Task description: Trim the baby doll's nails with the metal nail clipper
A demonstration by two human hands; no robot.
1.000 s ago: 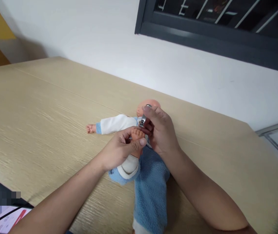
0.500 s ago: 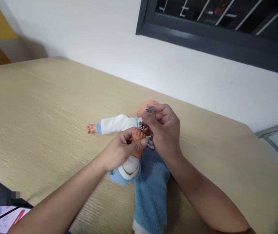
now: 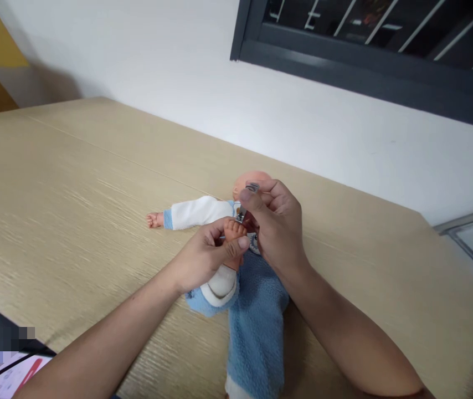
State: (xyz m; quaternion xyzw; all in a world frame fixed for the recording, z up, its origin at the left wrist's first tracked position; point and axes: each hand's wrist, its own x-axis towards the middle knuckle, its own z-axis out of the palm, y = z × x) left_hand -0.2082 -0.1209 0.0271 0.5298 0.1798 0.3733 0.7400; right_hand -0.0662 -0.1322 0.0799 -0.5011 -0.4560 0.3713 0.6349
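So, pale wood-grain table (image 3: pixel 95 183) spreads under both our grips. Doll (image 3: pixel 258 305) lies below them, head (image 3: pixel 248 179) beyond, blue fleece lower half running back toward us. Our left hand (image 3: pixel 201 255) clamped round its bare foot (image 3: pixel 231 234), orangey, toes (image 3: pixel 235 226) up, stubby. Our right hand (image 3: pixel 280 230) sits just right of foot, nail clipper (image 3: pixel 242 214) pinched under thumb. Clipper's long axis slants from toes up-right to that thumb, cutting end right by toe row; can't tell if touching. Shiny silver, partly hidden by our fingers.
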